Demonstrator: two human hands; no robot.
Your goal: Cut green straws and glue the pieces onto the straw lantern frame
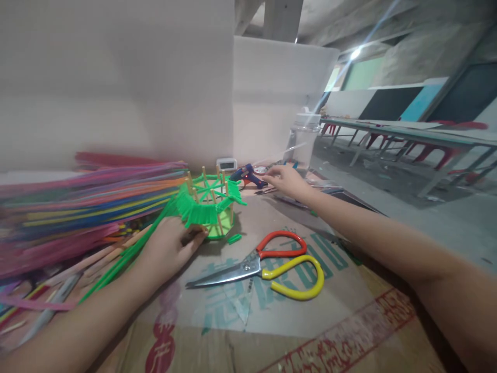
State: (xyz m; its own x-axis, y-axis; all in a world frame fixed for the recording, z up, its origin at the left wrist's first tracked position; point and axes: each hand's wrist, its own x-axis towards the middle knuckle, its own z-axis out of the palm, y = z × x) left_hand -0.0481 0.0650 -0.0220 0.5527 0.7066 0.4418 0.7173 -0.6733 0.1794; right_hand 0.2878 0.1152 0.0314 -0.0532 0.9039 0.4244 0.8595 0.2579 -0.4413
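Observation:
My left hand [171, 246] is curled at the lower left of a small round model [200, 212], its thumb and fingers closed on the base. The model has wooden stick posts, a bright green fuzzy roof rim, green spokes and a flat green base. Behind it lies a dark blue glue gun [248, 176] with a small red light. My right hand [289, 181] is stretched out beside the gun's handle, fingers loosely bent and slightly apart; whether they touch it is unclear. Scissors [254, 267] with one red and one yellow handle lie in front, blades pointing left.
Bundles of coloured pipe cleaners [97, 197] cover the left side. A short green piece [234, 239] lies by the model. A small white digital device [226, 164] and a clear bottle [305, 137] stand at the back, near white panels [285, 98]. Printed cardboard [217, 336] covers the table.

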